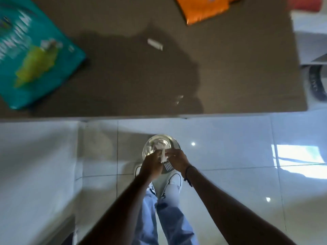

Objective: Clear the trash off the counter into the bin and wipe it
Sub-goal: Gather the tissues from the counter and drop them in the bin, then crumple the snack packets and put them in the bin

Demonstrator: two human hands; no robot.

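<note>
We hold our left hand (150,164) and right hand (177,160) together over the round bin (150,147) on the floor (230,156), both pinching a strip of white crumpled paper (162,154) between the fingertips. The paper's long axis runs roughly up and down in the head view, its far end pointing toward the bin's open mouth and its near end hanging just past our fingers. The bin stands just in front of our white shoes (175,179), close below the near edge of the bench (123,76); inside it we can see pale crumpled scraps against a clear liner, though the blur keeps us from telling them apart. A dark cord bracelet (187,172) sits on the right wrist. On the dark brown bench a small white piece of trash (155,44) lies near the middle, its long axis slanting from upper left to lower right. A teal package (31,55) lies at the left end with a yellow-green cloth (36,63) resting on top of it, and an orange package (203,7) lies at the far edge. A faint clear scrap (178,99) lies near the bench's front edge, too blurred to name.
</note>
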